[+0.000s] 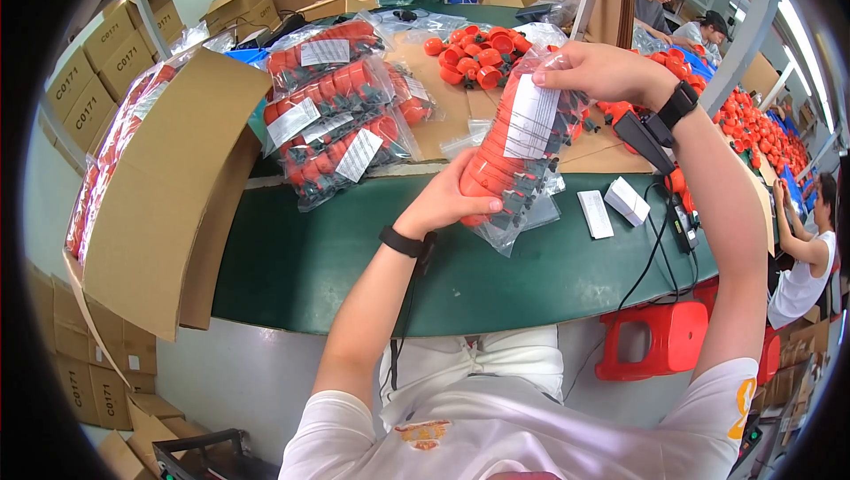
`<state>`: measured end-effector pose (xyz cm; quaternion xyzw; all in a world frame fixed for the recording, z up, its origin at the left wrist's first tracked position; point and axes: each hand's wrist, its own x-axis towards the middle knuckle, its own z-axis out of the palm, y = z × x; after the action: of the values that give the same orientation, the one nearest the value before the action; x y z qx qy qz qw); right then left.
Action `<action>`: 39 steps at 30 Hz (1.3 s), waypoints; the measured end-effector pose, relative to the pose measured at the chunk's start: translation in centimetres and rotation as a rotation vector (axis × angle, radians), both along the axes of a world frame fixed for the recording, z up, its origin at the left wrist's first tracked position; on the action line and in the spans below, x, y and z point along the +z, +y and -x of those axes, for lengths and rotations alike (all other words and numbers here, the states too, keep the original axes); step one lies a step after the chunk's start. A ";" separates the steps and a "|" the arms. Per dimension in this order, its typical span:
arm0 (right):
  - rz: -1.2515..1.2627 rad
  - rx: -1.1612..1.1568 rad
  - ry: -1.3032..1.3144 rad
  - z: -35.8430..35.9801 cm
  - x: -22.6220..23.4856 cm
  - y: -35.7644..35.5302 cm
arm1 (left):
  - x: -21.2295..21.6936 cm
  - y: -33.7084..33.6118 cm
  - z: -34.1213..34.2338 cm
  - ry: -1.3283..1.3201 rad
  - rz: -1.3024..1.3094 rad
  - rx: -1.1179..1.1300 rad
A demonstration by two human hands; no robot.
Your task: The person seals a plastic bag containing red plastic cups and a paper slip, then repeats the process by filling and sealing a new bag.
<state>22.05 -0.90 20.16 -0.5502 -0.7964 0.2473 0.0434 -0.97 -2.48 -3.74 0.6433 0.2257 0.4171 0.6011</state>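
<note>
Between my hands, tilted above the green table (336,276), is a clear plastic bag of stacked orange-red cup-shaped parts (492,166) with dark fittings along one side. A white printed label (533,121) lies on the bag's upper front. My left hand (447,195) is wrapped round the bag's lower end. At its upper end my right hand (602,73) grips the plastic, thumb on the label's top edge. Several similar filled, labelled bags (332,90) lie piled to the left. Beyond the held bag sits a heap of loose orange-red parts (478,55).
A large open carton (168,188) of bags stands at the left. White label stacks (627,202), a black cable (655,250) and a power strip (682,225) lie right. Red stools (660,338) stand below the table edge. Co-workers (801,259) sit or stand around, with more parts (761,135).
</note>
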 end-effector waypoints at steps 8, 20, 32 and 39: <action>0.107 0.129 0.096 -0.1 -2.2 0.7 | 0.6 -0.6 -0.5 0.018 0.102 -0.006; -0.137 0.038 -0.041 0.8 -2.0 -1.1 | -0.3 -0.1 -1.1 -0.033 -0.035 0.101; -0.071 0.062 0.077 1.5 -3.7 -0.3 | -0.5 -0.3 -1.7 -0.041 -0.061 0.136; -0.356 -0.043 -0.186 2.6 -3.9 -2.0 | -0.5 -0.3 -1.6 -0.032 -0.058 0.147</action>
<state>19.45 -2.91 16.22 -0.5712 -0.8162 0.0497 0.0717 0.67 -2.80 -4.29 0.6354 0.2503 0.4766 0.5536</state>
